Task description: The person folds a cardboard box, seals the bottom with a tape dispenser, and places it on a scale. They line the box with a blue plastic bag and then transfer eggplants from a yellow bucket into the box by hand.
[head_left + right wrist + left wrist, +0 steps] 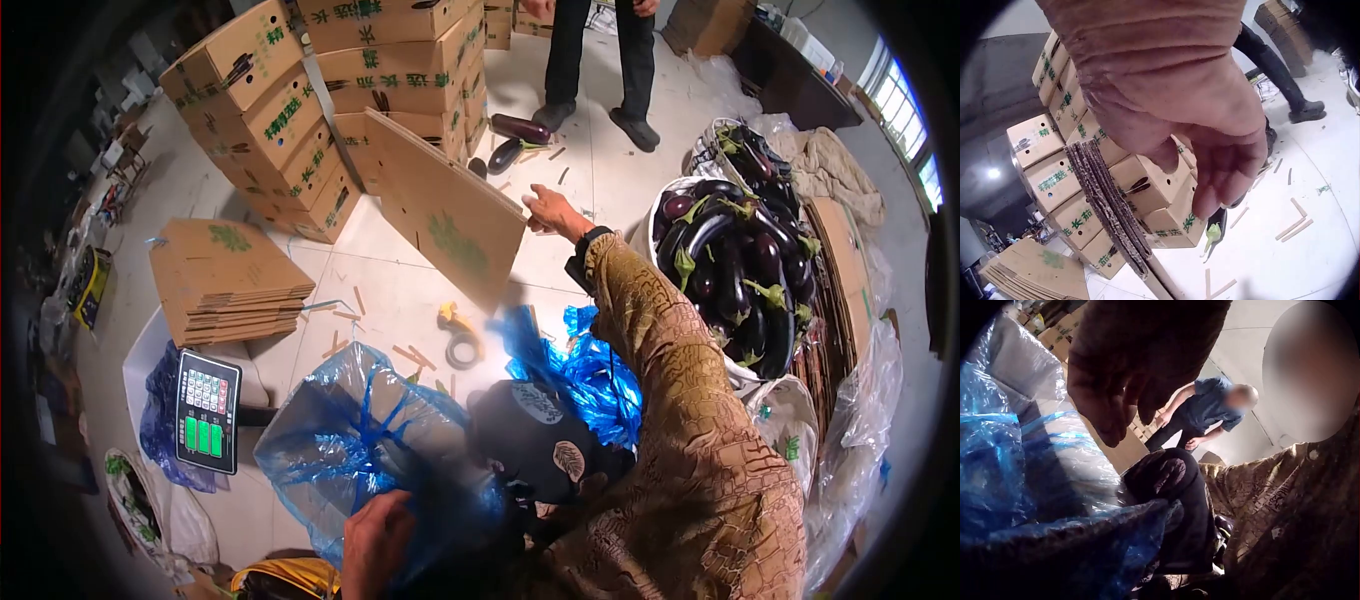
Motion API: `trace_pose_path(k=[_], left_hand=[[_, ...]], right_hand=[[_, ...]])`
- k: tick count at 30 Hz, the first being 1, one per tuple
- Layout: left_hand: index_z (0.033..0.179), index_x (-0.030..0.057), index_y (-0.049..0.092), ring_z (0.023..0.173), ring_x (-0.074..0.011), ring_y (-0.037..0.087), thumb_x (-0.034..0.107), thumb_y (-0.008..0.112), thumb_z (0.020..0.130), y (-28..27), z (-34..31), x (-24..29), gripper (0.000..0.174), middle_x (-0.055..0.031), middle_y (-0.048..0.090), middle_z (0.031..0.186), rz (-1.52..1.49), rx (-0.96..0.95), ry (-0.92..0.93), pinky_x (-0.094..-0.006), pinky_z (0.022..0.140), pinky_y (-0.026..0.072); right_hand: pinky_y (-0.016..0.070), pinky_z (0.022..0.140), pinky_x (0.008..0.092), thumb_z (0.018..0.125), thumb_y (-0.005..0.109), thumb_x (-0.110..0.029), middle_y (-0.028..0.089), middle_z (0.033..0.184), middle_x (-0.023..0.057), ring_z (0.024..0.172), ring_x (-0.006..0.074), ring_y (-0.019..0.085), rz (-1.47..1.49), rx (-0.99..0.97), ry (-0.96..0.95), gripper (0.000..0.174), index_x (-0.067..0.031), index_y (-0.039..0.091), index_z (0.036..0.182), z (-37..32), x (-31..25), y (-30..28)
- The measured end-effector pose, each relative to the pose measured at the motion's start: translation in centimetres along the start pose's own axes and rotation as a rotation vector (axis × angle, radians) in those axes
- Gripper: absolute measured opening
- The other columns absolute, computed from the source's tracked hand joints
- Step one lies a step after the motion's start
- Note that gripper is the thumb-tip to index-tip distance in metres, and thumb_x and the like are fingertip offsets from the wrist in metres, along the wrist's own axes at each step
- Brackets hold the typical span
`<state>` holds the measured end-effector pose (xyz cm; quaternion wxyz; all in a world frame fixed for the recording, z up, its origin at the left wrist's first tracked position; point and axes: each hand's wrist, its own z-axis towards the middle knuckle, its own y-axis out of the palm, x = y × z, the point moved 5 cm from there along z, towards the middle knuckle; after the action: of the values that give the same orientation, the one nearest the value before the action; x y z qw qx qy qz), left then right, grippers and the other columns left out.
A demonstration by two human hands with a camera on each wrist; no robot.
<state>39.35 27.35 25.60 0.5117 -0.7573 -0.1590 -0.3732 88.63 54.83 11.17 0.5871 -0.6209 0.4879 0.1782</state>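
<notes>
My right hand (558,213) reaches forward beside the top corner of a leaning stack of flattened cardboard boxes (440,215). In the right wrist view, its thumb and fingers hang apart and loosely bent, with the layered cardboard edge (1107,206) just beyond the thumb. Near my body, the left hand (378,540) hovers over the near side of a spread, clear blue plastic bag (350,430). Its fingers (1110,425) droop loosely in the left wrist view, holding nothing, with the blue plastic beside them.
Packed cartons (290,130) stand stacked at the back left. Folded boxes (230,285) lie near a scale display (208,410). A tape roll (463,350) and cardboard strips lie on the floor. Sacks of eggplants (735,260) stand at right; another person's legs (600,60) are at the back.
</notes>
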Motion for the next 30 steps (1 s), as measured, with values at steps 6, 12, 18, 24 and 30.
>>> trace_pose_path(k=[6,12,18,24,30], left_hand=[[0.113,0.0051,0.063,0.080,-0.0372,0.064,0.019,0.058,0.092,-0.2,0.6,0.3,0.026,-0.0207,0.066,0.086,-0.028,0.028,0.092,-0.0423,0.071,0.0503],[0.113,0.0048,0.063,0.079,-0.0362,0.065,0.024,0.050,0.096,0.2,0.4,0.0,0.029,-0.0201,0.066,0.084,0.022,0.020,0.091,-0.0425,0.072,0.0505],[0.112,0.0044,0.063,0.078,-0.0372,0.065,0.025,0.048,0.097,0.1,0.7,-0.1,0.030,-0.0199,0.066,0.082,0.017,-0.012,0.041,-0.0429,0.072,0.0505],[0.112,0.0040,0.063,0.077,-0.0382,0.064,0.023,0.049,0.095,0.1,0.3,0.4,0.029,-0.0209,0.065,0.082,0.070,0.041,0.112,-0.0431,0.070,0.0499],[0.111,0.0045,0.063,0.081,-0.0430,0.062,0.023,0.050,0.093,-0.2,0.3,0.7,0.029,-0.0254,0.064,0.085,0.037,-0.022,-0.008,-0.0466,0.071,0.0486]], right_hand=[[0.0561,0.065,0.0368,0.090,0.046,-0.063,0.065,0.102,0.0220,0.079,0.0277,0.068,0.146,0.092,-0.007,0.083,0.0014,0.039,0.142,-0.8,-2.3,0.1],[0.0534,0.084,0.0404,0.090,0.044,-0.066,0.062,0.113,0.0258,0.100,0.0317,0.065,0.065,-0.078,-0.034,0.084,0.0027,0.045,0.138,-2.7,-5.3,-0.2],[0.0463,0.093,0.0439,0.087,0.045,-0.068,0.065,0.104,0.0290,0.104,0.0381,0.062,-0.069,0.121,-0.414,0.083,0.0079,0.059,0.118,-5.4,-9.4,0.6],[0.0450,0.096,0.0444,0.077,0.060,-0.071,0.058,0.115,0.0306,0.111,0.0395,0.057,-0.106,0.149,-0.402,0.095,0.0083,0.050,0.128,-6.0,-8.8,1.9],[0.0447,0.098,0.0450,0.067,0.079,-0.055,0.051,0.125,0.0297,0.116,0.0396,0.054,-0.248,0.215,-0.382,0.103,0.0047,0.036,0.140,-5.6,-6.6,1.8]])
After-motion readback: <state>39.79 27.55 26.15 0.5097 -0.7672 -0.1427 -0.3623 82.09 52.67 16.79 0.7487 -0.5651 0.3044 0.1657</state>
